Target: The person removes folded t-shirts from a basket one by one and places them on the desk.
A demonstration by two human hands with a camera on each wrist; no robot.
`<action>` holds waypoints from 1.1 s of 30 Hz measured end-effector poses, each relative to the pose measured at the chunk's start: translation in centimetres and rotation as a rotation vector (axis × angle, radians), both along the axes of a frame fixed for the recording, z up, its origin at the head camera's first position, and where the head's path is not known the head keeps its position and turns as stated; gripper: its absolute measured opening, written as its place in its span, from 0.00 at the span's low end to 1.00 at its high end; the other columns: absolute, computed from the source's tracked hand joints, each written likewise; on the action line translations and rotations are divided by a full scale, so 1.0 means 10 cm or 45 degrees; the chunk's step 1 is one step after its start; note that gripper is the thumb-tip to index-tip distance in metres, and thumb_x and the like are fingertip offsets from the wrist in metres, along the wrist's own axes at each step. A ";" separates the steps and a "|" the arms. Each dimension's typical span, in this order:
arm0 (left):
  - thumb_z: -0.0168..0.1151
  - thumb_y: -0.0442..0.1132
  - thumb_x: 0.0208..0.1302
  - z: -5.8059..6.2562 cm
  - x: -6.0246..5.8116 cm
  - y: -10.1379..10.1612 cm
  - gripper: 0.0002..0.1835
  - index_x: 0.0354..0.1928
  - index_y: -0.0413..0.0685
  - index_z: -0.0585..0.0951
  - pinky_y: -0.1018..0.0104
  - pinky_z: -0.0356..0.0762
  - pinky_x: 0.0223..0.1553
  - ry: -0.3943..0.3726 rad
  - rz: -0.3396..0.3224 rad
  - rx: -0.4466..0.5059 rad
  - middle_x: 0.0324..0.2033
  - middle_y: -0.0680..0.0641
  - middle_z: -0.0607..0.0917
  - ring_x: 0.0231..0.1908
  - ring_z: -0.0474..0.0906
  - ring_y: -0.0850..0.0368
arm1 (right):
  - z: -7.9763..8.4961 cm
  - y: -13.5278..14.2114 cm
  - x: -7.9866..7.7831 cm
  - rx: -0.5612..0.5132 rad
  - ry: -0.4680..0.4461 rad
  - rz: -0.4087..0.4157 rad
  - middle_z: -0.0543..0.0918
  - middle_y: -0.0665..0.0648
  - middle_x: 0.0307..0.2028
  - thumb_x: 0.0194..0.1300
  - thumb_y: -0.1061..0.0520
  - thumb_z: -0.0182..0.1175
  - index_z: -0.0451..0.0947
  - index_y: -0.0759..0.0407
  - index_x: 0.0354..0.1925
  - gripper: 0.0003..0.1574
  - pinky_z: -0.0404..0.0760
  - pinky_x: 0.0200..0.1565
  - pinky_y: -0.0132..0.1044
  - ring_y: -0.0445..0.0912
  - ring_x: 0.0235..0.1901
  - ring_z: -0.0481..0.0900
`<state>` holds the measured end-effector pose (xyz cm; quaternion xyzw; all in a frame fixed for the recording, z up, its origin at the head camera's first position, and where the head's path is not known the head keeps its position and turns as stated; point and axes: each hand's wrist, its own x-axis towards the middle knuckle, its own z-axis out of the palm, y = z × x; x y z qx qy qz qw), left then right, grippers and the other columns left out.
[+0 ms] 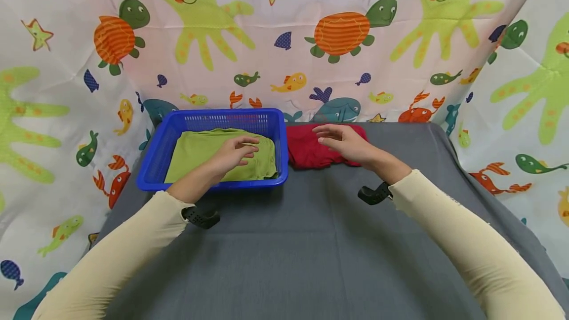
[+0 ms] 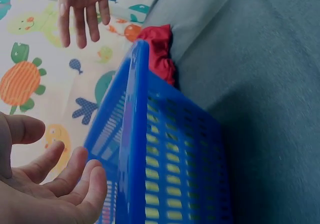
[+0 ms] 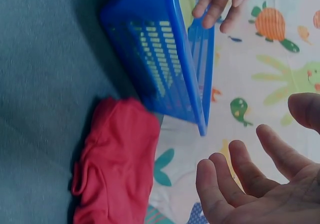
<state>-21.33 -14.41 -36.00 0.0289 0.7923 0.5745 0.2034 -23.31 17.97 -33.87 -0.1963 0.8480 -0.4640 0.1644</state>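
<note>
A blue plastic basket (image 1: 284, 147) with slotted walls stands at the back left of the table. Inside it lies a flat, folded yellow-green cloth (image 1: 200, 152). My left hand (image 1: 235, 154) hovers over the basket's front part, fingers loosely bent and holding nothing. To the right of the basket a crumpled red cloth (image 1: 306, 147) lies on the table, also seen in the right wrist view as a bunched red cloth (image 3: 120, 159). Above its right part is my right hand (image 1: 346, 143), fingers relaxed and apart, with nothing in them.
A grey cloth (image 1: 284, 260) covers the table. Behind and at both sides hangs a white curtain (image 1: 249, 107) printed with sea animals. Each wrist wears a black band, one on the left (image 1: 201, 217) and one on the right (image 1: 375, 194).
</note>
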 end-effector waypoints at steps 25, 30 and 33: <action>0.44 0.44 0.82 -0.01 0.18 -0.57 0.26 0.75 0.40 0.63 0.41 0.61 0.74 0.033 0.050 -0.031 0.72 0.31 0.67 0.72 0.63 0.33 | -0.08 -0.60 0.10 -0.155 -0.064 0.113 0.72 0.64 0.70 0.77 0.54 0.53 0.68 0.57 0.71 0.28 0.73 0.68 0.57 0.57 0.68 0.74; 0.43 0.45 0.82 0.03 0.20 -0.78 0.27 0.76 0.40 0.60 0.40 0.59 0.75 0.019 0.072 -0.076 0.73 0.31 0.65 0.73 0.62 0.33 | -0.05 -0.76 0.09 -0.151 -0.067 0.137 0.72 0.61 0.70 0.77 0.54 0.53 0.69 0.56 0.71 0.27 0.78 0.65 0.52 0.55 0.67 0.75; 0.43 0.46 0.82 0.01 0.21 -0.88 0.28 0.76 0.40 0.60 0.41 0.60 0.74 0.027 0.096 -0.119 0.73 0.31 0.65 0.73 0.63 0.34 | -0.07 -0.84 0.08 -0.148 -0.074 0.148 0.73 0.60 0.69 0.77 0.55 0.52 0.69 0.57 0.71 0.27 0.81 0.62 0.50 0.56 0.65 0.76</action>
